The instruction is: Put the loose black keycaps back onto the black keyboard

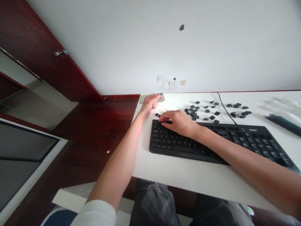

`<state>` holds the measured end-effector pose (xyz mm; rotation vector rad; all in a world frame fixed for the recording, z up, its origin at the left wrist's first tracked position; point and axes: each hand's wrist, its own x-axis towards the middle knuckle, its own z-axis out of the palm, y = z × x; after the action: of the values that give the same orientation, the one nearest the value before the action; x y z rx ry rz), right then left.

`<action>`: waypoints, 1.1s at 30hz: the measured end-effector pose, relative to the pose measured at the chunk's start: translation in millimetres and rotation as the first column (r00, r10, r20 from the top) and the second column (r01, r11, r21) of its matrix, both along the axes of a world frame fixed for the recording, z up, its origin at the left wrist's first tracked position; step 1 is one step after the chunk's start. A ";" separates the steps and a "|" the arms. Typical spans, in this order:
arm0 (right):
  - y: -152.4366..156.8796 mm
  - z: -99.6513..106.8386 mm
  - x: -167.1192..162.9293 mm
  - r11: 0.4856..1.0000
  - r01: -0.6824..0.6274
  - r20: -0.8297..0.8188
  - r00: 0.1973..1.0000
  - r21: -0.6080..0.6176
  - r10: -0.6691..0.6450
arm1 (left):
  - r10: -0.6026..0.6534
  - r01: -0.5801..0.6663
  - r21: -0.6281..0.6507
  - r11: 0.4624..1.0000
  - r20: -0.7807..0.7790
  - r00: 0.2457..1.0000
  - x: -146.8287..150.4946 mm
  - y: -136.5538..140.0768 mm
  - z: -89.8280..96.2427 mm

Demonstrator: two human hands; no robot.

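Note:
A black keyboard [188, 158] lies on the white desk. My right hand [177, 123] rests over its upper left part, with thumb and fingertips drawn together at the top row of keys. Whatever lies between those fingertips is hidden. Beyond the keyboard's left end, my left hand [150, 104] lies on or against a pale phone [144, 98], its index finger stretched towards the phone's camera lenses and its other fingers loosely curled. Two loose black keycaps [158, 115] sit between my hands. Several more loose keycaps [194, 113] are scattered behind the keyboard.
The keyboard's cable [224, 106] runs back towards the wall, with more keycaps [238, 104] to its right. At the far right lie a long dark object [283, 125] and crumpled clear plastic [285, 108]. Sockets [177, 83] are on the wall; a door [44, 47] stands left.

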<state>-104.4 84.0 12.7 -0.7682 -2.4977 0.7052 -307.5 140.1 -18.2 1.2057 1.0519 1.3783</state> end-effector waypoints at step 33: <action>-2.8 3.0 -6.6 0.984 -0.099 0.186 0.980 0.146 0.071 | -0.019 0.016 0.025 1.000 0.099 0.995 -0.8 7.0 -7.6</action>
<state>-111.0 81.2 15.6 -0.6997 -2.7247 0.4815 -308.3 147.1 -25.8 1.1494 0.9552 1.4266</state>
